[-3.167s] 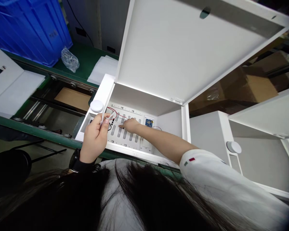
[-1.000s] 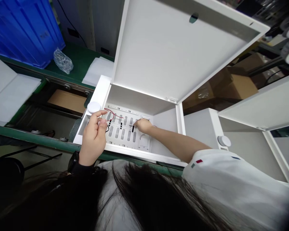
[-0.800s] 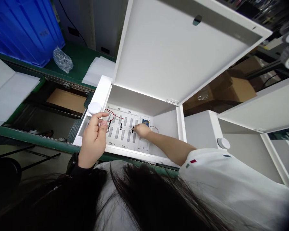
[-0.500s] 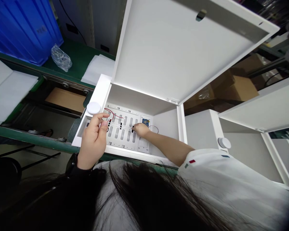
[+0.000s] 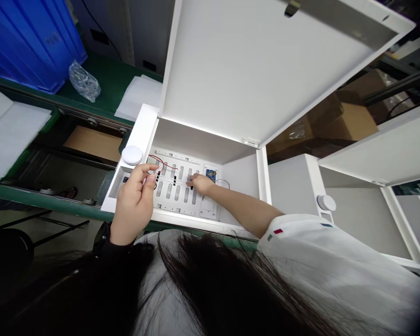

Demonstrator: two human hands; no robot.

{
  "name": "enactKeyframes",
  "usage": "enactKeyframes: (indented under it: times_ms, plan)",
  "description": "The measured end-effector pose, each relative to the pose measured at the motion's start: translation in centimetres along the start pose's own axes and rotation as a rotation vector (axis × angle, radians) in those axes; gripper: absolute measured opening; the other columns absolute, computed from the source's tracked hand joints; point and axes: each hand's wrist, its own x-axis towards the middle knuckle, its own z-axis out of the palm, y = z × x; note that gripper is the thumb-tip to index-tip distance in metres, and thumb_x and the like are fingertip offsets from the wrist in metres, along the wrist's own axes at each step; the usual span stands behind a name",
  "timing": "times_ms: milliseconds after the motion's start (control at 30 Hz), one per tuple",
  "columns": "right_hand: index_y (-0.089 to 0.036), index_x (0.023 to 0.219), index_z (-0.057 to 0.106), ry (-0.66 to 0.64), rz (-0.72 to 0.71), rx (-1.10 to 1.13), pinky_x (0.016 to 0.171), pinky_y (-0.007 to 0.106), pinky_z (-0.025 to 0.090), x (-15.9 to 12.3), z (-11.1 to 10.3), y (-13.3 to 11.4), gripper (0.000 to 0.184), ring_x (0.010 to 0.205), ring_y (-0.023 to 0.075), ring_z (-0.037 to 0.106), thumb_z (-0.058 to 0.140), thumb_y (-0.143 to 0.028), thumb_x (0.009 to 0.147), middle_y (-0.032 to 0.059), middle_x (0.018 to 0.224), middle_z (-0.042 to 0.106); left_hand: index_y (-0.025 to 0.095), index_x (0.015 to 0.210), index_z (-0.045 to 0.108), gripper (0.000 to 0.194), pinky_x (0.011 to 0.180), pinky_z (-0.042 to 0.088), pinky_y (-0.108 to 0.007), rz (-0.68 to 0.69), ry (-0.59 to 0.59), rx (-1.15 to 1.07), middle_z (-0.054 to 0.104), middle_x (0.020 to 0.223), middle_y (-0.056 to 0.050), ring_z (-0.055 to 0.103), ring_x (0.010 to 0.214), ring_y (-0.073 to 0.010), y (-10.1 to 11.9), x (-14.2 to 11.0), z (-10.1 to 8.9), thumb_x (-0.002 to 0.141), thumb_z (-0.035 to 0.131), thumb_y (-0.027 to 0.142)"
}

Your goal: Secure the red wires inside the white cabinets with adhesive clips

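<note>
A white cabinet (image 5: 231,200) stands with its door (image 5: 227,70) raised. Inside it lies a white slotted plate (image 5: 175,207) with black clips (image 5: 175,180) along its middle. Over the plate's left end, my left hand (image 5: 135,200) curls its thumb and forefinger around a thin red wire (image 5: 166,164) that loops beyond the fingertips. My right hand (image 5: 202,184) reaches down to a black clip at the plate's right part, fingers pinched; what they grip is hidden. Beside it sits a blue circuit board (image 5: 210,175) with a thin wire running off it.
A round white knob (image 5: 132,155) projects from the cabinet's left side. Another open white cabinet (image 5: 290,186) stands to the right. At the upper left are a blue bin (image 5: 31,42), a clear plastic bag (image 5: 84,81) and white sheets (image 5: 138,98). Cardboard boxes (image 5: 357,119) lie behind.
My right hand has shifted slightly left along the plate. My left hand keeps nearly the same place, and the whole view has moved a little.
</note>
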Motion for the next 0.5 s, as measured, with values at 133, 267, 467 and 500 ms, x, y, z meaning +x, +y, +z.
enactKeyframes:
  times_ms: [133, 267, 467, 500]
  plan:
    - [-0.019, 0.129, 0.064, -0.063, 0.155, 0.067, 0.082, 0.027, 0.045, -0.1, -0.4, 0.5, 0.038, 0.114, 0.0263, 0.06, 0.052, -0.031, 0.095, 0.0171, 0.123, 0.063, 0.028, 0.114, 0.059, 0.021, 0.053, 0.03, -0.026, 0.025, 0.004, -0.001, 0.042, 0.062, 0.005, 0.037, 0.053, -0.01, -0.1, -0.1, -0.1, 0.098, 0.046, 0.031]
    - [-0.009, 0.117, 0.069, -0.164, 0.37, 0.098, 0.084, 0.032, 0.046, -0.6, -0.8, 1.2, 0.06, 0.112, 0.0305, 0.06, 0.043, -0.058, 0.094, 0.0229, 0.121, 0.064, 0.027, 0.114, 0.059, 0.022, 0.054, 0.032, -0.025, 0.043, 0.015, 0.025, 0.043, 0.061, 0.005, 0.039, 0.054, -0.0102, -0.1, -0.2, -0.1, 0.097, 0.046, 0.031]
    - [-0.014, 0.119, 0.069, -0.25, 0.349, 0.034, 0.087, 0.036, 0.046, -1.4, -1.3, 1.2, 0.054, 0.116, 0.0332, 0.059, 0.041, -0.054, 0.096, 0.0222, 0.118, 0.066, 0.025, 0.114, 0.06, 0.022, 0.055, 0.032, -0.026, 0.057, 0.027, 0.041, 0.043, 0.061, 0.005, 0.04, 0.055, -0.011, 0.0, -0.3, -0.1, 0.097, 0.046, 0.031]
    - [-0.015, 0.12, 0.068, -0.259, 0.349, 0.025, 0.086, 0.037, 0.047, -1.4, -1.4, 1.1, 0.052, 0.115, 0.0335, 0.059, 0.041, -0.053, 0.096, 0.0219, 0.117, 0.066, 0.024, 0.114, 0.06, 0.023, 0.056, 0.032, -0.026, 0.056, 0.025, 0.036, 0.043, 0.062, 0.004, 0.04, 0.055, -0.0111, 0.0, -0.3, -0.2, 0.097, 0.046, 0.031]
